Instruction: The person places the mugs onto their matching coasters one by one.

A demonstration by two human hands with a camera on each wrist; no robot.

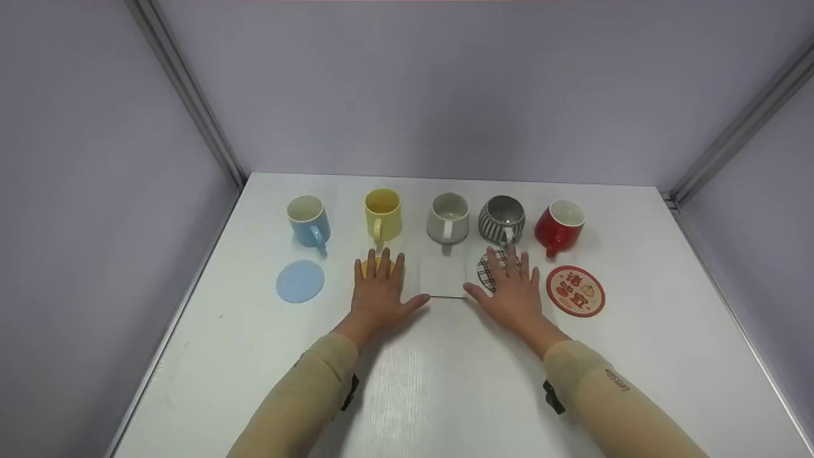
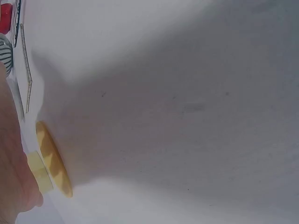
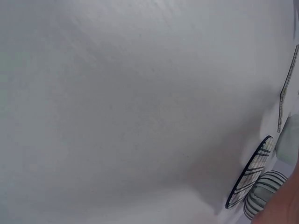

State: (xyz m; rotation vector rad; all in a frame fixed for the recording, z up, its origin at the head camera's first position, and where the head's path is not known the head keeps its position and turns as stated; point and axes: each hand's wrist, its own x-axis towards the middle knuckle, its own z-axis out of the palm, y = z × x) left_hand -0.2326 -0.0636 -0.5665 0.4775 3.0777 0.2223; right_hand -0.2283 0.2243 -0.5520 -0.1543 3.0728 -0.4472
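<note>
Fingers spread and straight, my left hand is over the yellow round coaster, hiding much of it in the head view. A yellow mug stands just beyond its fingertips. My right hand is spread likewise over a black-and-white plaid coaster, in front of a striped mug. Between the two thumbs lies a white square coaster, with a pale grey mug behind it. The left wrist view shows the yellow coaster edge-on; the right wrist view shows the plaid coaster.
At the left, a light blue mug stands behind a blue round coaster. Over on the right, a red mug is behind a red patterned coaster. Pale panels enclose the white table at the back and sides.
</note>
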